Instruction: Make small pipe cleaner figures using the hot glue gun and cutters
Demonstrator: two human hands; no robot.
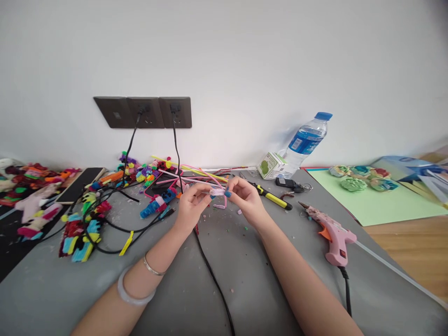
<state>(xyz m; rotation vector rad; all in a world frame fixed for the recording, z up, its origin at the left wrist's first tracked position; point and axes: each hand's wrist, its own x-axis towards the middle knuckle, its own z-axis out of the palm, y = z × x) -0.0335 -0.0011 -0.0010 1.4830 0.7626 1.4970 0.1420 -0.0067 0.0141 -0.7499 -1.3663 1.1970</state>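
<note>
Over the middle of the grey table, my left hand [193, 204] and my right hand [246, 199] face each other, fingertips nearly meeting. Between them is a small pale pink fuzzy piece [217, 192], pinched at its left end by my left thumb and fingers and at its right end by my right ones. A pink strand hangs beside it near my right thumb. Just below lies another small pink bit [220, 206] on the table. Behind my hands, pink and yellow pipe cleaners [199, 172] spread across the tabletop.
A pink glue gun [332, 233] lies right, near yellow-handled pliers [275, 198], keys [297, 185], a box [270, 165] and a tilted bottle [308, 140]. Colourful fuzzy figures [82, 233] and black cables [210, 266] lie left and centre. Paper flowers [353, 184] rest on green paper [371, 207].
</note>
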